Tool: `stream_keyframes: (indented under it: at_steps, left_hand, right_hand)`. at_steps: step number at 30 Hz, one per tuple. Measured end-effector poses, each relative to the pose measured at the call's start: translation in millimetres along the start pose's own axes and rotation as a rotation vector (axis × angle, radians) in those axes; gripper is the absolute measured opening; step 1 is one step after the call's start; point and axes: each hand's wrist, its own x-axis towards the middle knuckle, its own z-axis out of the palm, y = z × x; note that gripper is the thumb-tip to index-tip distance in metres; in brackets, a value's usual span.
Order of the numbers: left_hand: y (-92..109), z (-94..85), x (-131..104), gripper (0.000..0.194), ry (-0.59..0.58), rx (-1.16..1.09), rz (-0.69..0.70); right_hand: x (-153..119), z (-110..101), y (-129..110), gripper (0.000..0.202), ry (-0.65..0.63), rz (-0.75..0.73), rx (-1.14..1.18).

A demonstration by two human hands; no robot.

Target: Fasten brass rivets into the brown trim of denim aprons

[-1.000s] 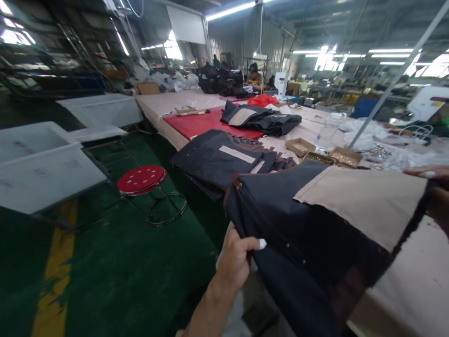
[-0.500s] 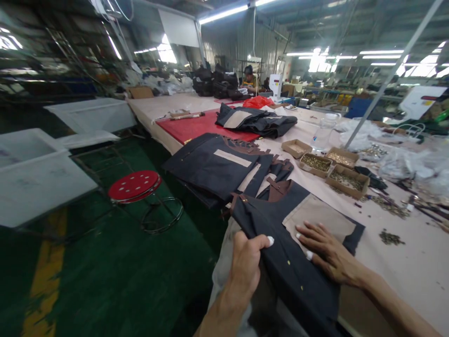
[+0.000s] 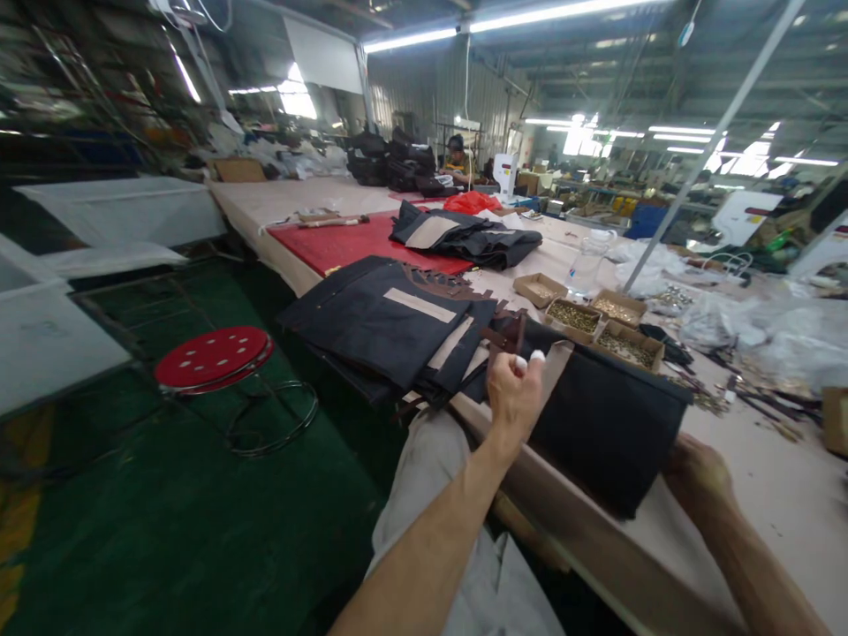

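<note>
A dark apron (image 3: 606,415) with a beige strip and brown trim hangs raised and folded between my hands, at the table's front edge. My left hand (image 3: 513,393) is closed at its upper left edge, thumb up, with white wraps on the fingertips. At the lower right edge is my right hand (image 3: 699,473), closed on the cloth; its fingers are partly hidden behind it. Just left lies a stack of similar dark aprons (image 3: 358,318) with brown trim and beige strips, overhanging the table edge.
Small cardboard boxes of metal fittings (image 3: 573,316) stand on the table (image 3: 761,495) behind the apron. Farther back are a clear jug (image 3: 586,265), plastic bags (image 3: 748,318) and another dark pile (image 3: 464,234) beside a red sheet (image 3: 331,243). A red stool (image 3: 215,358) stands at left.
The apron, previously spread with its beige pocket upward, is now lifted and turned over. My left hand has moved up and right; my right hand went from lying flat on the pocket to the right edge.
</note>
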Motion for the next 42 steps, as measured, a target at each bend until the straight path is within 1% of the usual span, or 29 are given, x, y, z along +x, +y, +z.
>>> stream_keyframes:
  at_steps: [1,2,3,4,5,7,10,11,13,16,18,20,21,22,23,25,26,28,30,32,35,37,39,41,42]
  left_hand:
    - [-10.8,-4.8,-11.8,0.02,0.018,0.138,0.077]
    - [-22.8,-9.1,-25.3,0.017,-0.002,0.259,0.177]
    - [-35.3,-12.3,-39.0,0.02,-0.04,0.354,0.271]
    - [-47.5,-13.9,-52.0,0.025,-0.083,0.419,0.35]
    - [-58.9,-14.1,-63.1,0.031,-0.119,0.47,0.41]
    - [-77.7,-11.1,-78.1,0.042,-0.139,0.535,0.473]
    - [-95.4,-5.6,-84.0,0.046,-0.099,0.582,0.503]
    - [-99.2,-4.8,-83.4,0.046,-0.088,0.587,0.514]
    - [-105.2,-5.1,-81.7,0.046,-0.074,0.584,0.545]
    - [-112.3,-7.8,-82.3,0.047,-0.068,0.563,0.574]
    - [-116.4,-9.8,-84.8,0.049,-0.071,0.554,0.569]
    - [-120.5,-12.0,-87.0,0.05,-0.078,0.548,0.562]
    - [-122.7,-13.4,-87.5,0.05,-0.083,0.543,0.563]
    - [-125.0,-14.8,-87.5,0.05,-0.086,0.533,0.57]
    - [-127.2,-16.3,-87.1,0.05,-0.086,0.516,0.582]
    - [-130.2,-18.5,-85.9,0.049,-0.076,0.461,0.611]
    - [-130.7,-18.9,-85.3,0.048,-0.064,0.427,0.623]
    - [-130.0,-17.1,-82.7,0.046,-0.035,0.357,0.636]
    - [-129.4,-10.6,-74.8,0.046,-0.01,0.326,0.634]
    - [-130.0,-0.5,-62.4,0.048,-0.013,0.313,0.64]
    - [-129.9,9.3,-49.1,0.05,-0.054,0.285,0.668]
    - [-128.2,8.6,-47.3,0.05,-0.064,0.282,0.681]
    - [-126.5,6.0,-47.9,0.05,-0.059,0.289,0.688]
    - [-125.8,5.1,-47.7,0.049,-0.048,0.293,0.689]
    - [-125.7,5.6,-47.0,0.048,-0.044,0.292,0.689]
  right_hand:
    - [5.9,-11.5,5.9,0.036,0.163,0.057,0.097]
    - [11.9,-22.0,9.6,0.035,0.311,0.104,0.172]
    - [18.3,-30.7,10.5,0.035,0.422,0.135,0.21]
    - [25.4,-36.8,8.3,0.036,0.461,0.139,0.192]
    - [33.4,-39.8,3.2,0.038,0.421,0.112,0.119]
    - [52.8,-35.4,-13.2,0.041,0.212,0.009,-0.054]
    - [87.6,-8.7,-40.6,0.056,-0.119,-0.174,-0.257]
    - [99.1,2.1,-47.9,0.062,-0.218,-0.206,-0.306]
    - [119.2,21.0,-59.2,0.07,-0.399,-0.194,-0.401]
    - [135.8,36.8,-70.7,0.066,-0.595,-0.063,-0.464]
    - [135.6,41.6,-77.3,0.057,-0.719,0.08,-0.379]
    - [127.5,45.4,-84.6,0.05,-0.846,0.248,-0.191]
    - [121.3,47.0,-88.7,0.048,-0.888,0.317,-0.083]
    - [114.1,47.6,-93.3,0.048,-0.897,0.365,0.022]
    - [106.1,46.4,-98.6,0.049,-0.875,0.39,0.119]
    - [88.3,35.3,-111.0,0.052,-0.768,0.38,0.277]
    - [78.8,24.6,-118.0,0.054,-0.708,0.358,0.336]
    - [60.3,-6.1,-131.8,0.054,-0.604,0.283,0.412]
    - [46.0,-44.8,-142.0,0.051,-0.51,0.193,0.434]
    - [36.2,-89.8,-145.7,0.049,-0.371,0.14,0.437]
    - [20.3,-172.0,-142.3,0.052,-0.102,0.185,0.406]
    - [7.7,-235.2,-136.4,0.057,0.107,0.245,0.341]
    - [-3.6,-298.4,-127.4,0.058,0.297,0.265,0.272]
    - [-14.3,-351.9,-117.0,0.049,0.469,0.324,0.172]
    - [-20.0,-371.8,-112.2,0.043,0.535,0.37,0.091]
